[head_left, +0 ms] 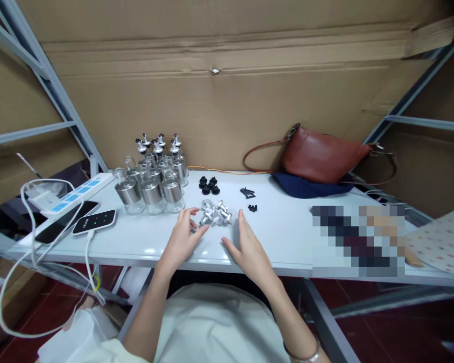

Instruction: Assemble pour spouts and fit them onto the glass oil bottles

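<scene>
Both my hands rest at the near side of a small heap of silvery metal pourer parts (216,212) on the white table. My left hand (183,234) is left of the heap, fingers curved and apart, holding nothing. On the other side, my right hand (248,247) has its thumb spread from its straight fingers and is empty too. Behind the heap lie several round black stoppers (209,185). Thin black sticks (247,192) and tiny black pieces (252,207) lie to the right. Glass bottles with metal bands (151,192) stand at the left, those at the back with pourer tops (158,146).
A white power strip (83,191), a dark phone (66,222) and a small white device (94,222) with cables lie on the left. A brown handbag (325,154) sits on dark blue cloth (306,186) at the back right. Cardboard (227,111) walls the rear; a blurred patch covers the right.
</scene>
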### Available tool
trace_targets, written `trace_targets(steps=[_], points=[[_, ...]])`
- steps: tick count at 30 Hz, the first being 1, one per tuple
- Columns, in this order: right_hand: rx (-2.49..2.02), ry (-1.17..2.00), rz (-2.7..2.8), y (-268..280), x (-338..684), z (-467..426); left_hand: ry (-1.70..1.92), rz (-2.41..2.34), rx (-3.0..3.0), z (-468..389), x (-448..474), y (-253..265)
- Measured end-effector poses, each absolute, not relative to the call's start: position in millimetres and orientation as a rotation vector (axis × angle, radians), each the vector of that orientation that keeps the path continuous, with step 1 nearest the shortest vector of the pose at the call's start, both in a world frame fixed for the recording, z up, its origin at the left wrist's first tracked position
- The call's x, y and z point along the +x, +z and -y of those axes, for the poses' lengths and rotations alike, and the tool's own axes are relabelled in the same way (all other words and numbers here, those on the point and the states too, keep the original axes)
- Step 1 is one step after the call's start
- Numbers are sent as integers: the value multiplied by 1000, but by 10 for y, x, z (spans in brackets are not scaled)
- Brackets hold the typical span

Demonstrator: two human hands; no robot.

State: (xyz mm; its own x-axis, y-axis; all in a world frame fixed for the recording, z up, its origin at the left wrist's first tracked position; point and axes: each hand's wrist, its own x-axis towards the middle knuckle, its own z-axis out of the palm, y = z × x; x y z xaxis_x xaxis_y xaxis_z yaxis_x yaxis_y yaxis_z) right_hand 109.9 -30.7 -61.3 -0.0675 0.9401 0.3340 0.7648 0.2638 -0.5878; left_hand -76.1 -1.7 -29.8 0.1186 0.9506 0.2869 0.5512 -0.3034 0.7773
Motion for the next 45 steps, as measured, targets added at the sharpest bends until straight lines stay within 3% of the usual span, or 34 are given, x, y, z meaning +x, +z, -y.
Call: trace_targets(steps=[12,23,32,39,45], points=[[-1411,261,1740,-707,1141,278,1560,-1678,2061,-428,-1281,852],[-1349,257,1681,-687,1130,287,572,-2343,2381,-1729,-1242,1344],[-1367,274,1672,-665,1127,292,398,-2273,2374,-2089,-1245,1274],[-1360,269,1654,-701,1145,290,609,-2222,2356,-2068,-1251,1214],[-1319,247,1591,-708,1161,287,1117,-2244,2279,-1928,-1328,1554]])
